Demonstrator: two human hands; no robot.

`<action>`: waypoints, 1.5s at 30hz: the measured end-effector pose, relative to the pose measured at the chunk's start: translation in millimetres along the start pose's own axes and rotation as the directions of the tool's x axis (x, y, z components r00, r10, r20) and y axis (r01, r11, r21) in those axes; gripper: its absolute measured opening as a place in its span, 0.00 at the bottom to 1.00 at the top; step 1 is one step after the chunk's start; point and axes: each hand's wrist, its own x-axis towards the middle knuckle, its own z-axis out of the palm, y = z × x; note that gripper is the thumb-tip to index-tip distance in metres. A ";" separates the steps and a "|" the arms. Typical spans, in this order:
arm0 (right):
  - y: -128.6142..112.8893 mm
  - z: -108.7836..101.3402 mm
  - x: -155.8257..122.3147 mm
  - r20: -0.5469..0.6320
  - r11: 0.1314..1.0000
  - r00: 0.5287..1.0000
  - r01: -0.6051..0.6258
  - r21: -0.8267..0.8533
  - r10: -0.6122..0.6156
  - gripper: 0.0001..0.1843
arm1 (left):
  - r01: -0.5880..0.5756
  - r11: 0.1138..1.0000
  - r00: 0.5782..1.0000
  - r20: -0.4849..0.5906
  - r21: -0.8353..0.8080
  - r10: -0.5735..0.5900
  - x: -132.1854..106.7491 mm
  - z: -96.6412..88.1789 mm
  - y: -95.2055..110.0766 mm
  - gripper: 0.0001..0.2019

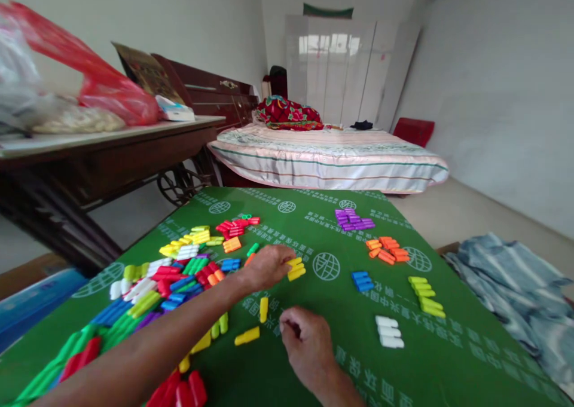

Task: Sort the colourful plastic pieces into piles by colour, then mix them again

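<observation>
My left hand (268,268) reaches across the middle of the green board (309,216). Its fingers are closed at a small row of yellow plastic tubes (296,268), shaped like pen caps. Nearer to me, my right hand (310,347) is curled with thumb and fingers together; whether something is inside is hidden. Left of it lie two loose yellow tubes, one pointing away (263,309) and one slanted (247,336). A mixed heap of coloured tubes (147,287) covers the board's left side, partly behind my left forearm.
Sorted groups lie on the right: purple tubes (353,220), orange tubes (388,250), blue tubes (362,281), lime tubes (426,296) and white tubes (390,331). Red tubes (233,226) lie farther back. A bed (332,156), a side table (112,135) and striped cloth (511,287) surround the board.
</observation>
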 end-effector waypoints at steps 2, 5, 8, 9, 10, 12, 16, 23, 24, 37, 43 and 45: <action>0.3 0.0 1.1 0.001 1.000 1.000 -0.003 0.001 0.003 0.10 | -0.045 0.999 0.999 0.008 -0.006 0.045 16.9 7.0 14.6 0.05; 1.3 0.2 1.8 0.002 1.000 1.000 -0.015 -0.010 0.015 0.11 | -0.098 0.995 0.995 0.019 -0.004 0.098 36.3 15.5 33.5 0.06; 1.2 0.4 1.2 0.000 0.999 1.000 -0.031 -0.017 0.031 0.11 | -0.114 0.993 0.993 0.034 0.031 0.113 53.1 22.4 45.2 0.08; 0.8 0.4 1.0 -0.001 0.999 0.999 -0.035 -0.017 0.035 0.11 | -0.114 0.993 0.993 0.039 0.042 0.113 58.9 24.6 47.3 0.08; 0.3 0.3 0.9 -0.001 0.999 0.999 -0.037 -0.016 0.037 0.11 | -0.112 0.992 0.993 0.041 0.052 0.110 64.8 26.7 48.7 0.08; -0.8 0.3 1.2 -0.002 0.999 0.999 -0.040 -0.013 0.040 0.11 | -0.105 0.992 0.994 0.043 0.072 0.102 76.5 30.9 50.2 0.09; -1.7 1.0 2.6 -0.009 0.999 0.999 -0.050 -0.017 0.050 0.12 | -0.078 0.990 0.996 0.045 0.115 0.073 96.2 37.5 53.0 0.10; -0.4 1.9 3.5 -0.006 0.998 0.998 -0.056 -0.015 0.056 0.12 | -0.034 0.985 0.998 0.062 0.170 0.023 116.8 41.1 60.5 0.11; -0.3 1.9 3.5 -0.006 0.998 0.998 -0.055 -0.017 0.055 0.11 | -0.029 0.984 0.998 0.061 0.176 0.018 119.0 41.2 61.1 0.11; 0.0 1.4 2.4 0.016 0.998 0.998 -0.059 -0.035 0.060 0.11 | -0.034 0.984 0.999 0.007 0.173 0.033 130.0 43.6 50.9 0.12; -0.1 -2.1 2.0 0.039 0.997 0.996 -0.079 -0.012 0.079 0.11 | -0.068 0.981 0.998 0.009 0.184 0.067 112.6 27.1 30.1 0.09; -0.3 -3.8 0.6 0.053 0.997 0.995 -0.079 0.003 0.079 0.10 | -0.076 0.977 0.997 0.043 0.200 0.069 96.0 14.9 18.5 0.08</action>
